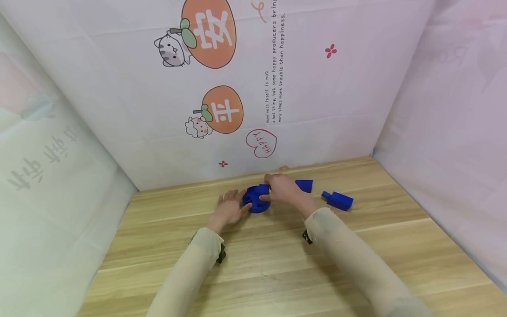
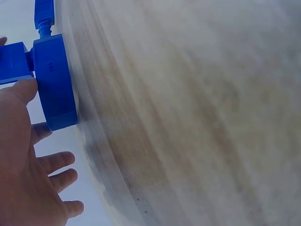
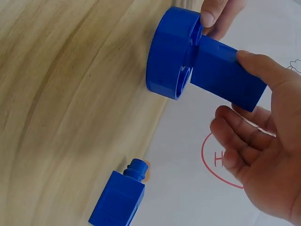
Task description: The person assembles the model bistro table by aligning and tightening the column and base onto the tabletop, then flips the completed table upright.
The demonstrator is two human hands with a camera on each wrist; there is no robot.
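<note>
A round, shallow blue base (image 1: 259, 208) with round openings in its top rests on the table near the back wall. My left hand (image 1: 229, 210) is at its left side, the thumb at the rim and the index finger against the side wall; the other fingers are spread. My right hand (image 1: 284, 188) pinches a rectangular blue block (image 3: 228, 73) between thumb and index finger. That block stands over the base, its narrow end at one of the openings in the right wrist view. How deep the end sits is hidden.
Two more blue blocks lie right of my right hand: one (image 1: 304, 185) close behind it, another (image 1: 340, 200) farther right with a ridged round peg at its end. The wooden table (image 1: 261, 273) meets a printed white wall (image 1: 158, 145) just behind the base.
</note>
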